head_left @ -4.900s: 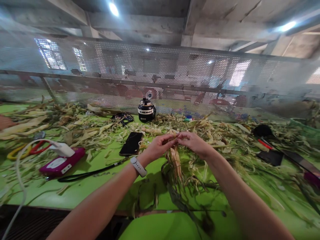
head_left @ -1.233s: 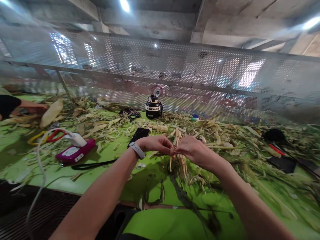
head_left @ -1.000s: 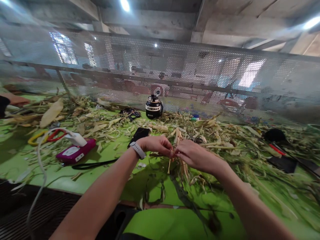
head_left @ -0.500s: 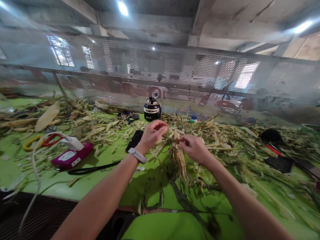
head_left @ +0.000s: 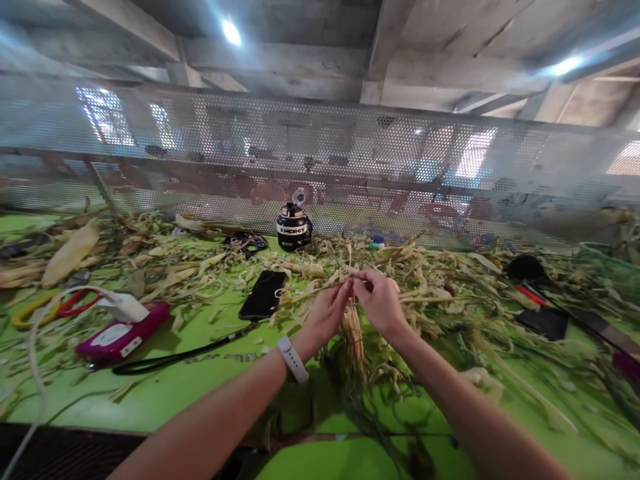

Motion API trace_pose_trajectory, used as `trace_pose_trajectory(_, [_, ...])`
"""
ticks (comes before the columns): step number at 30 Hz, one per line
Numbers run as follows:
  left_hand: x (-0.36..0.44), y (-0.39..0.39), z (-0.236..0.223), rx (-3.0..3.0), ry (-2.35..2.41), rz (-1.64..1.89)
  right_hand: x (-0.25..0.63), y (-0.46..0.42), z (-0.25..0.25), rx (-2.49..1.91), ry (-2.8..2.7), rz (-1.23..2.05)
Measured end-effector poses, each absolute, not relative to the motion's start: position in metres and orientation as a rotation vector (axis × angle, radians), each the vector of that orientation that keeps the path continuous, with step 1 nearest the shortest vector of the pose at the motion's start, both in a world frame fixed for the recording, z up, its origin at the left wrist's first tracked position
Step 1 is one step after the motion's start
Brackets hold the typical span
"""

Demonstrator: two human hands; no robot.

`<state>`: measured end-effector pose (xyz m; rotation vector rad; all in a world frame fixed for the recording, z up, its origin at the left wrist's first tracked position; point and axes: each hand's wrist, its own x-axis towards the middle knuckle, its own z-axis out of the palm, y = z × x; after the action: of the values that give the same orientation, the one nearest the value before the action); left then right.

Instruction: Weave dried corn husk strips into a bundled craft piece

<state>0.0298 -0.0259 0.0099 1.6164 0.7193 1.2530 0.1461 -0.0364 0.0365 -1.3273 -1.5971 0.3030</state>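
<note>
A bundle of dried, straw-coloured husk strips (head_left: 354,343) hangs down below my hands over the green table, its lower ends splayed. My left hand (head_left: 327,310), with a pale watch on the wrist, pinches at the top of this bundle. Beside it my right hand (head_left: 381,301) is closed as well, its thumb and forefinger meeting the left fingertips there. The fingers hide the exact spot they grip. Long dark green leaves (head_left: 367,413) trail beneath the bundle toward the table's front edge.
Dried plant scraps (head_left: 440,293) litter the green table (head_left: 200,393). To the left lie a black phone (head_left: 263,295), a purple power strip (head_left: 124,333) with a white plug, and scissors (head_left: 37,312). A black bottle (head_left: 293,230) stands before the perforated metal screen (head_left: 340,153).
My left hand has moved right and down from above the table to the bundle's top, meeting my right hand. The phone is now fully uncovered. The whole view has shifted slightly.
</note>
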Motion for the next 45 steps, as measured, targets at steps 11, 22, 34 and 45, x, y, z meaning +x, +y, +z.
trace_pose_trajectory(11, [0.037, -0.029, 0.001, 0.871, 0.488, 1.284, 0.14, -0.044, 0.022, -1.268, -1.942, -0.458])
trace_pose_trajectory(22, [0.041, -0.03, 0.014, 0.622, 0.385, 1.419, 0.135, -0.049, 0.019, -1.186, -2.106, -0.901])
trace_pose_trajectory(34, [0.029, -0.022, 0.017, 0.643, 0.43, 1.312, 0.128, -0.051, 0.013, -1.197, -2.23, -0.882])
trace_pose_trajectory(45, [0.022, -0.015, 0.018, 0.65, 0.529, 1.338, 0.125, -0.054, 0.013, -1.2, -2.238, -0.897])
